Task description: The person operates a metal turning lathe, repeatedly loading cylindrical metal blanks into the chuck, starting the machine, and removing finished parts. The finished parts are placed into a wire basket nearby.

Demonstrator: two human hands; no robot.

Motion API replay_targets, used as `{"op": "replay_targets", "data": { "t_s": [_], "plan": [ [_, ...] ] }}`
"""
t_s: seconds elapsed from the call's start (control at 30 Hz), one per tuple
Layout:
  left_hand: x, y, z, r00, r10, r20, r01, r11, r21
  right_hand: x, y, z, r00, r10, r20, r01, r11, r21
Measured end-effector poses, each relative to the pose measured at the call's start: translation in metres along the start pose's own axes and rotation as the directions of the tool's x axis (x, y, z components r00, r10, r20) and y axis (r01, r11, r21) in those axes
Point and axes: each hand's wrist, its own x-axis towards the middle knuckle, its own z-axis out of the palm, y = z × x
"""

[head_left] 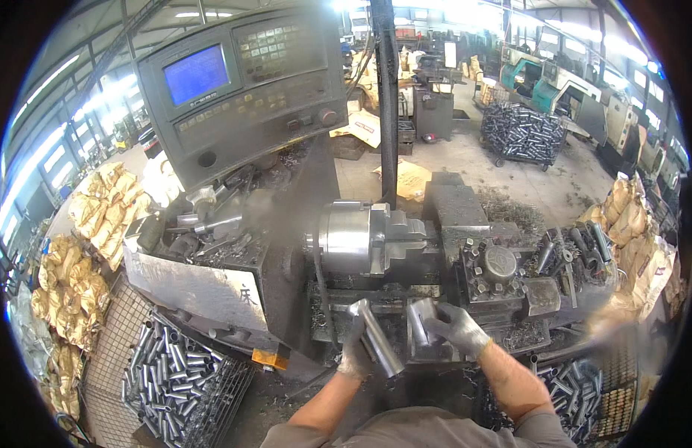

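Note:
In front of the lathe, my gloved left hand [354, 349] is closed round a shiny metal tube [379, 342], which slants down to the right. My gloved right hand [461, 330] grips a second, shorter-looking metal tube [420, 321], held tilted beside the first with a small gap between them. Above both hands sits the lathe chuck [347, 237] with its stepped jaws; no tube can be made out in them. To the chuck's right stands the tool post [500, 264], a dark block with a round cap and bolts.
A control panel [245, 82] with a lit blue screen hangs at upper left. Wire baskets of metal tubes stand at lower left [240, 388] and lower right [621, 403]. Wrenches and tools [566, 261] lie right of the tool post. Brown sacks [70, 291] line the left side.

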Motion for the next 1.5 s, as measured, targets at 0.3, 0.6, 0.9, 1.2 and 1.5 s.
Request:
{"op": "replay_targets", "data": {
  "t_s": [0.3,0.6,0.9,1.2,1.5],
  "plan": [
    [0.015,0.048,0.15,0.71,0.408,0.574,-0.644,0.705,0.297,0.025,-0.118,-0.03,0.928,-0.37,0.054,0.364,0.861,-0.354],
    [-0.016,-0.021,-0.053,0.925,0.298,-0.235,-0.194,0.903,0.383,0.203,-0.097,-0.183,0.875,-0.36,0.325,0.221,-0.301,-0.928],
    [-0.124,-0.074,-0.184,0.626,0.26,-0.735,-0.071,0.958,0.279,0.217,-0.086,-0.191,0.953,0.149,0.264,0.265,0.011,-0.964],
    [-0.101,-0.006,-0.172,0.275,0.731,-0.624,-0.263,0.682,0.683,0.234,-0.051,-0.168,0.927,0.137,0.35,0.268,0.411,-0.871],
    [-0.089,0.062,-0.211,0.18,0.514,-0.839,-0.472,0.793,0.384,0.251,-0.055,-0.14,0.917,0.087,0.389,0.349,0.298,-0.889]
  ]
}}
